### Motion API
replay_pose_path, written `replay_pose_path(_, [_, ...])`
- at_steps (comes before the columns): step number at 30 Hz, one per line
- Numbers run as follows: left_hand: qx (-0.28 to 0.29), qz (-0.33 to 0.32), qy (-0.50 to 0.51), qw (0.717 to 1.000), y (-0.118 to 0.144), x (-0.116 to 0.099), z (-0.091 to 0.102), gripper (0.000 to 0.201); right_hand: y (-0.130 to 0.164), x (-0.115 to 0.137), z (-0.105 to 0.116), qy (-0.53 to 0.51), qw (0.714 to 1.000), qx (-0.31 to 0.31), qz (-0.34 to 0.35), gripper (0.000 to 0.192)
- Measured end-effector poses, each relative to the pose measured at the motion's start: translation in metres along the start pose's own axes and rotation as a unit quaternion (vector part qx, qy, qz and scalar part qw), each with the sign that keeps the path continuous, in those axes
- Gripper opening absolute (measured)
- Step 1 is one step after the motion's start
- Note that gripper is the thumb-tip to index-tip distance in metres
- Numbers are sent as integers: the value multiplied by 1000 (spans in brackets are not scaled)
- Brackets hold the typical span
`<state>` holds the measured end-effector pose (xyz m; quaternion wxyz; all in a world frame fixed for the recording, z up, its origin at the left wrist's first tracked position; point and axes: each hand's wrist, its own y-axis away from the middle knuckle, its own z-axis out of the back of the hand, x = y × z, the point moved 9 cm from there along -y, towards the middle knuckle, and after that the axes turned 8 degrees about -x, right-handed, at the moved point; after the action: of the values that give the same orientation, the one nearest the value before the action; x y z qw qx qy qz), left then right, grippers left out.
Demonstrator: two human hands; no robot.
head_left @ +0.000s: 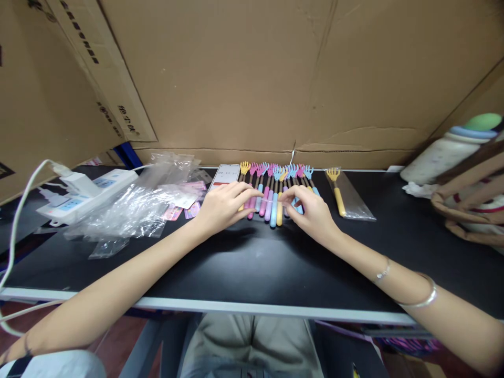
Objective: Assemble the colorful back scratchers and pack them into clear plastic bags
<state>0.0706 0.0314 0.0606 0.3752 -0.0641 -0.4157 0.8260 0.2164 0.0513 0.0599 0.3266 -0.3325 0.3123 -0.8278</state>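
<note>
Several small back scratchers [273, 214] with claw-shaped heads and pink, purple, blue and yellow handles lie side by side on the black table. My left hand [224, 203] is over the left part of the row, thumb and fingers closed in a pinch. My right hand [311, 212] pinches in the same way over the right part. Between the fingertips stretches a thin see-through film, apparently a clear plastic bag [269, 201]; the handles show through it. Just behind my left hand lies a phone [226, 174] with a timer on its screen, partly covered by my fingers.
To the right, a yellow back scratcher [337, 197] lies with a clear bag [356, 202]. Crumpled clear bags [126, 210] and small printed cards [192, 210] are at left, beside a power strip [88, 194]. A bottle [437, 155] and a brown bag [468, 202] stand at right. Cardboard [244, 79] walls the back.
</note>
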Motion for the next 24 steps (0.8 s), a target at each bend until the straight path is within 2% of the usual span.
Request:
replay_pose_path(5, [14,19,0,1000,-1,4,2,26,-6,8,9,19,999,-17,43,11])
replay_pose_path(17, [123,109,50,985,4,10,-11,34,-5,16,5,20,995,8,96,17])
replay_pose_path(24, [130,92,83,984,5,8,-16,47,-6,15,-1,-23,994,35,101,19])
